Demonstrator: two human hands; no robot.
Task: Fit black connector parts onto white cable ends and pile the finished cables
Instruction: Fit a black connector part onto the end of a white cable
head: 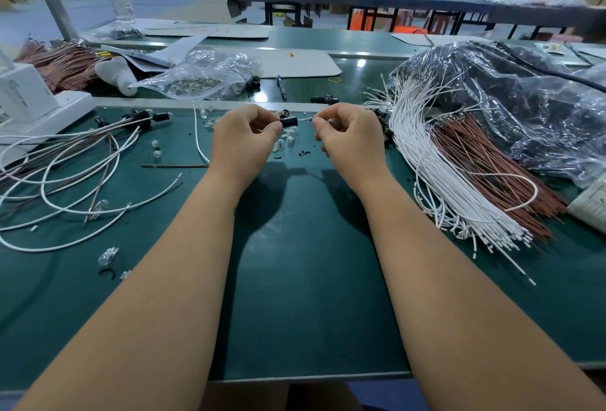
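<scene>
The left hand pinches a black part; the right hand pinches a thin wire end above the green counter.

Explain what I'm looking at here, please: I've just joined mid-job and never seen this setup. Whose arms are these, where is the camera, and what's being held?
There is no machine here: a person works with two bare hands, and the single picture comes from a camera worn on their head, looking forward and down. The left hand pinches a small black connector part. The right hand pinches something thin and pale pointing at that part, likely a cable end, though it is too small to tell. They work over a green table. To the right lies a bundle of white cables beside brown wires. To the left lie loose cables with black parts fitted, seemingly the finished pile.
</scene>
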